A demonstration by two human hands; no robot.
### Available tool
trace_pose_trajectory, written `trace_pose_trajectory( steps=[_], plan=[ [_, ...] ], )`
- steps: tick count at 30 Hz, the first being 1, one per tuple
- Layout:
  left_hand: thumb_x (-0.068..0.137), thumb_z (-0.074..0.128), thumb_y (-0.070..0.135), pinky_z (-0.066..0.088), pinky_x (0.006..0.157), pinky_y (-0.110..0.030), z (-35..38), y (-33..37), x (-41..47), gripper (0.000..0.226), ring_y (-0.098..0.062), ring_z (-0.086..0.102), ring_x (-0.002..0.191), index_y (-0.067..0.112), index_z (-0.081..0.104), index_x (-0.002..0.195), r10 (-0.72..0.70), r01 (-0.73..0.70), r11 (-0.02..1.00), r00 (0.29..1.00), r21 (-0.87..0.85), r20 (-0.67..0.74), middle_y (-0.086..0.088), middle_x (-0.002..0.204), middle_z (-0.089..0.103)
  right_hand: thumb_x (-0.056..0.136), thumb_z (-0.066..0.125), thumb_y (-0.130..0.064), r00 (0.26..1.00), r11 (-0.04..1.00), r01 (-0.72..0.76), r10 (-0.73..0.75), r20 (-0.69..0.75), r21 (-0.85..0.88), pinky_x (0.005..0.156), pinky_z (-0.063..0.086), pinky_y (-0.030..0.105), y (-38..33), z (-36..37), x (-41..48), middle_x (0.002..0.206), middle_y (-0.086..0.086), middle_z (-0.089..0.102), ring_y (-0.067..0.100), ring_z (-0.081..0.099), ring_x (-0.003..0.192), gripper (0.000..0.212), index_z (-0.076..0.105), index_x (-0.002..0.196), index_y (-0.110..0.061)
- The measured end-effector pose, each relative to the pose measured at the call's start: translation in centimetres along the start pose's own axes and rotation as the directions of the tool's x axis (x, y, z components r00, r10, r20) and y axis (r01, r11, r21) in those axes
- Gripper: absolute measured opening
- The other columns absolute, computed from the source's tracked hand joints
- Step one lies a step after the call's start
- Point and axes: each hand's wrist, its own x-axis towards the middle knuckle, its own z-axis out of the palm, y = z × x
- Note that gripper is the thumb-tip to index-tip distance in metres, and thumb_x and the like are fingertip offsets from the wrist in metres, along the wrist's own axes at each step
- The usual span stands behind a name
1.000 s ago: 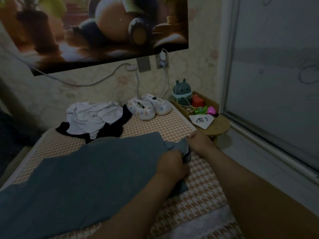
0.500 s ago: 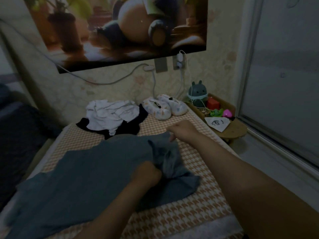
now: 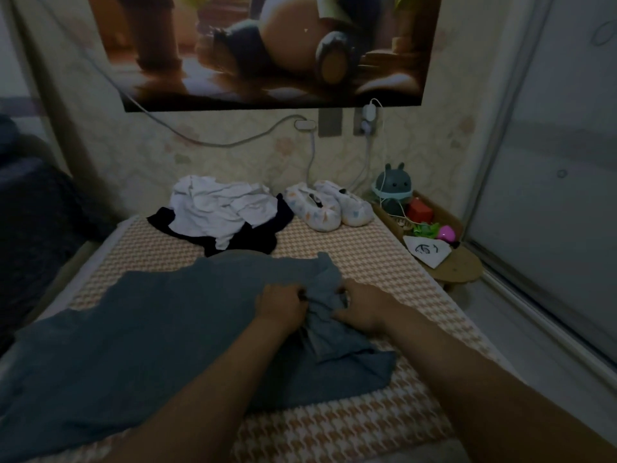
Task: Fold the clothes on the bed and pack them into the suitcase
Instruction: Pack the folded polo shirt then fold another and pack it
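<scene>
While the grey-blue cloth garment (image 3: pixel 150 329) lies spread on the orange houndstooth bed cover (image 3: pixel 367 255), its long axis runs out to the left from its bunched right end. There the left hand (image 3: pixel 278 304) and the right hand (image 3: pixel 362 307), equally near, are each curled and pinching the cloth.

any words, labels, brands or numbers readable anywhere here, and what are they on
No text here reads for certain.
On the white triangular piece on the small wooden table: a black hand-drawn mark, not legible as letters or numbers.
On the poster: picture only, no words show.
On the blue-grey garment and the slippers: no label or wording shows.
</scene>
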Motion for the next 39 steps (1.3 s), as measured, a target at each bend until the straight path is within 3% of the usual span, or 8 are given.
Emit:
trace_pose_trajectory(
  steps=[4, 11, 14, 18, 23, 29, 33, 39],
  plan=[
    [0.089, 0.053, 0.008, 0.047, 0.098, -0.038, -1.1, 0.5, 2.5, 0.026, -0.027, 0.061, 0.109, 0.013, 0.072, 0.107, 0.155, -0.128, 0.968, 0.982, -0.218, 0.11, -0.01, 0.115, 0.067, 0.085, 0.063, -0.049, 0.997, 0.998, 0.007, -0.012, -0.081, -0.067, 0.097, 0.044, 0.036, 1.2, 0.3, 0.5, 0.136, 0.007, 0.048, 0.025, 0.052, 0.118, 0.072, 0.032, 0.144, -0.024],
    [0.083, 0.066, 0.007, 0.047, 0.084, -0.039, -1.6, 0.2, 3.8, 0.021, -0.029, 0.055, 0.098, 0.015, 0.075, 0.101, 0.256, -0.364, 0.913, 0.864, -0.186, -0.434, -0.014, 0.107, 0.059, 0.086, 0.046, -0.037, 0.89, 0.955, 0.294, -0.284, -0.356, -0.027, 0.1, 0.041, 0.035, -1.1, 0.1, 1.1, 0.133, 0.005, 0.051, 0.022, 0.051, 0.117, 0.052, 0.053, 0.136, -0.024],
    [0.079, 0.056, 0.03, 0.044, 0.084, -0.039, -0.6, -0.9, 1.9, 0.025, -0.028, 0.054, 0.104, 0.028, 0.074, 0.096, 0.347, -0.346, 0.935, 0.855, 0.073, -0.386, -0.005, 0.114, 0.061, 0.092, 0.049, -0.053, 0.952, 0.963, 0.227, -0.251, -0.176, -0.147, 0.11, 0.026, 0.032, -1.4, 0.6, 0.6, 0.151, 0.004, 0.035, 0.023, 0.036, 0.135, 0.056, 0.04, 0.144, -0.034],
    [0.081, 0.048, 0.048, 0.051, 0.079, -0.038, 0.7, -1.1, -1.3, 0.038, -0.021, 0.056, 0.093, 0.021, 0.071, 0.094, 0.368, -0.414, 0.904, 0.88, -0.105, -0.3, -0.002, 0.106, 0.06, 0.089, 0.039, -0.069, 0.997, 0.946, 0.015, 0.009, 0.074, -0.324, 0.116, 0.01, 0.046, -0.5, 1.2, 0.0, 0.161, 0.009, 0.003, 0.03, 0.013, 0.145, 0.069, 0.02, 0.15, -0.041],
    [0.086, 0.057, 0.055, 0.047, 0.081, -0.032, 1.3, 0.1, -3.5, 0.044, -0.024, 0.059, 0.095, 0.024, 0.053, 0.116, 0.025, -0.067, 0.977, 0.98, -0.205, -0.2, -0.005, 0.106, 0.062, 0.089, 0.043, -0.067, 0.998, 0.962, -0.011, 0.028, 0.06, -0.274, 0.116, 0.014, 0.043, -0.6, 1.0, -0.5, 0.161, 0.007, 0.004, 0.03, 0.015, 0.144, 0.07, 0.021, 0.15, -0.041],
    [0.095, 0.053, 0.03, 0.046, 0.081, -0.03, -0.8, 2.5, -4.3, 0.015, -0.015, 0.058, 0.091, 0.025, 0.046, 0.107, -0.096, -0.037, 0.768, 0.98, -0.639, -0.172, -0.004, 0.112, 0.062, 0.058, 0.054, -0.077, 0.993, 0.988, 0.051, -0.035, 0.115, -0.142, 0.117, 0.021, 0.046, -0.9, 0.3, -1.6, 0.16, 0.002, 0.003, 0.029, 0.015, 0.144, 0.11, 0.004, 0.151, -0.046],
    [0.097, 0.045, 0.026, 0.044, 0.085, -0.033, -1.3, 0.6, -6.2, 0.031, -0.027, 0.06, 0.103, 0.023, 0.047, 0.127, 0.008, -0.033, 0.981, 0.992, -0.191, -0.13, -0.008, 0.117, 0.062, 0.059, 0.054, -0.068, 0.978, 0.983, 0.074, -0.039, 0.206, -0.166, 0.117, 0.023, 0.045, 0.0, 0.0, -2.4, 0.159, -0.003, 0.004, 0.029, 0.019, 0.143, 0.101, 0.015, 0.149, -0.046],
    [0.085, 0.031, 0.031, 0.044, 0.075, -0.039, -1.3, 0.3, -5.1, 0.041, -0.031, 0.057, 0.092, 0.018, 0.066, 0.103, 0.258, -0.206, 0.963, 0.895, 0.176, -0.365, -0.011, 0.103, 0.059, 0.093, 0.044, -0.049, 0.991, 0.979, 0.13, -0.121, 0.063, -0.155, 0.121, 0.011, 0.041, -0.9, 0.4, -2.8, 0.162, -0.001, -0.002, 0.026, 0.006, 0.148, 0.067, 0.017, 0.153, -0.037]
  ],
)
